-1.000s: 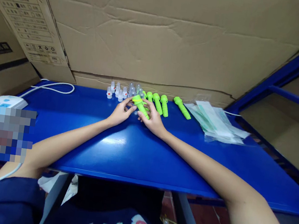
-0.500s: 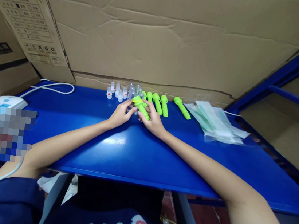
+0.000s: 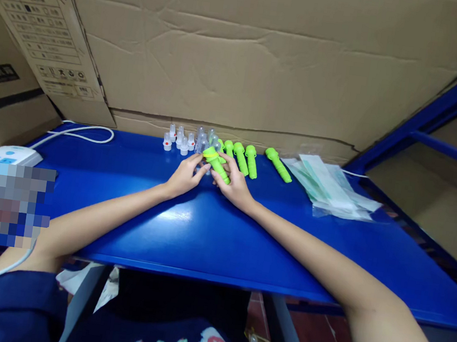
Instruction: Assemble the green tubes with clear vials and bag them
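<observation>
My right hand (image 3: 237,189) grips a bright green ribbed plastic tube (image 3: 217,166) just above the blue table (image 3: 187,227). My left hand (image 3: 185,173) pinches the tube's wider left end with its fingertips. Both hands meet at the table's far middle. Right behind them lie three more green tubes (image 3: 240,157) in a row, and one green tube (image 3: 278,164) lies apart to the right. A cluster of small clear caps (image 3: 185,139), some with red tips, stands behind my left hand.
A stack of clear sealed pouches (image 3: 329,190) lies at the far right of the table. A white power strip (image 3: 11,155) with its white cable (image 3: 84,132) sits at the left edge. Cardboard boxes (image 3: 243,55) wall the back and left. A blue rack frame (image 3: 433,119) rises on the right.
Both hands stay in place on the green tube; my left fingertips have shifted slightly along its wide end.
</observation>
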